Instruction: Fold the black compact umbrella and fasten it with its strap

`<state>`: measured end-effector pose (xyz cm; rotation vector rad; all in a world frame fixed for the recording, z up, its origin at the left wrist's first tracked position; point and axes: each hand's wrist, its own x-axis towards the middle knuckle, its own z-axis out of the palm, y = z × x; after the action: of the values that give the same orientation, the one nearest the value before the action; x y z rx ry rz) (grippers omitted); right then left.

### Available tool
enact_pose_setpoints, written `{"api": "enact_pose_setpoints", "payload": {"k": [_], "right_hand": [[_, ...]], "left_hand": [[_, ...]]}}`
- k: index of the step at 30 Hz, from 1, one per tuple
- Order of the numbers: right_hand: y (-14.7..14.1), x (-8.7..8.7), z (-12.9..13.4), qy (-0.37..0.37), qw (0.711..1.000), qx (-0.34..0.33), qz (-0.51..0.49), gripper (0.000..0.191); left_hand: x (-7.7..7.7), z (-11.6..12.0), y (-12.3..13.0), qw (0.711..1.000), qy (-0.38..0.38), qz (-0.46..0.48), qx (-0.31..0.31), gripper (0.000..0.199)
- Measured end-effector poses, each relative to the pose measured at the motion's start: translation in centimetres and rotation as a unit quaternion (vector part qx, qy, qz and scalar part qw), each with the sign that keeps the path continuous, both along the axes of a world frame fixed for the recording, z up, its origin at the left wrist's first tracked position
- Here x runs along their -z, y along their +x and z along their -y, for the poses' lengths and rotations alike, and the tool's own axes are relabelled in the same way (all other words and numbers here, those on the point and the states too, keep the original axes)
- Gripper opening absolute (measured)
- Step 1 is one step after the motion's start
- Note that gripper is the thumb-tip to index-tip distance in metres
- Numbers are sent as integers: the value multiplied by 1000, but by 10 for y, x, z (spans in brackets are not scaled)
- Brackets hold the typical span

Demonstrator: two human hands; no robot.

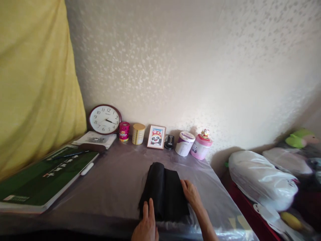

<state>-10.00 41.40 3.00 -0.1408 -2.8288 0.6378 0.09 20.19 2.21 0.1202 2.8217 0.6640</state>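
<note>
Near the front edge of a counter (115, 187) with a shiny grey covering, a folded black cloth (173, 194), with a raised roll or fold along its left half and a flatter part on the right. At the near left of the cloth, the left hand (146, 222), reaching in from below, palm down, two fingers extended and slightly spread, fingertips on the fabric. At the cloth's right edge, the right hand (192, 194), with the forearm slanting up from the lower right, fingers bent toward the fabric and touching its side; cannot tell whether pinching the edge, with the thumb hidden.

Along the back of the counter, from left to right: a round wall clock (104, 119), leaning; a magenta canister (124, 131); a tin with a yellow lid (138, 134); a framed panda picture (156, 137); a small black object (170, 142); a white tub with a purple label (185, 144), lid on; a pink tub (201, 147), closed, with a small figurine (205, 134) on its lid. Contents of the closed containers hidden.

To the left, a large green book (47, 177), a thin pen (70, 155) on top, a white marker (87, 169) at its right edge. To the right, beside the counter, a bulging white plastic bag (262, 179), contents unclear, and a green plush toy (298, 139) farther back.
</note>
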Motion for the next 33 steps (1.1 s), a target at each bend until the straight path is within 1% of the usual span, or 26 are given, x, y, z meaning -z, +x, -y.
{"api": "enact_pose_setpoints", "payload": {"k": [3,6,8,10,12,14,15,17,19,22,26,29,31,33], "right_hand": [[11,12,0,-64,998,-6,16,35],[10,14,5,-130,991,4,-4,35],[8,8,10,-192,981,-13,-5,32],[5,-2,20,-263,963,-53,3,30],[3,-15,35,-327,941,-91,14,30],[0,-25,55,-364,923,-122,21,28],[-3,-29,66,-364,921,-137,20,27],[-9,-32,87,-341,928,-151,9,23],[-15,-31,104,-305,940,-154,8,23],[-22,-25,122,-257,955,-147,32,30],[-24,-20,133,-189,968,-147,70,32],[-24,-20,137,-136,976,-151,85,30],[-24,-19,139,-120,977,-154,83,29],[-24,-18,140,-127,975,-159,85,30]], "left_hand": [[-3,0,3,1000,-3,-14,-6,67],[-3,0,5,1000,-5,-17,-7,68],[-3,0,4,1000,-5,-16,-6,68],[-3,0,4,1000,-3,-13,-3,69],[-4,1,4,1000,0,-12,-3,68],[-6,1,4,1000,0,-17,-7,68],[-7,1,4,1000,-2,-18,-8,68],[-8,0,4,1000,-11,-11,-5,69],[-9,0,3,1000,-14,1,4,71],[-11,0,0,1000,-17,18,15,70],[-8,1,-2,999,-29,22,16,61],[-1,2,-1,1000,-23,-5,7,58],[6,2,2,999,-40,-34,-9,55],[11,1,5,996,-64,-57,-21,52]]}}
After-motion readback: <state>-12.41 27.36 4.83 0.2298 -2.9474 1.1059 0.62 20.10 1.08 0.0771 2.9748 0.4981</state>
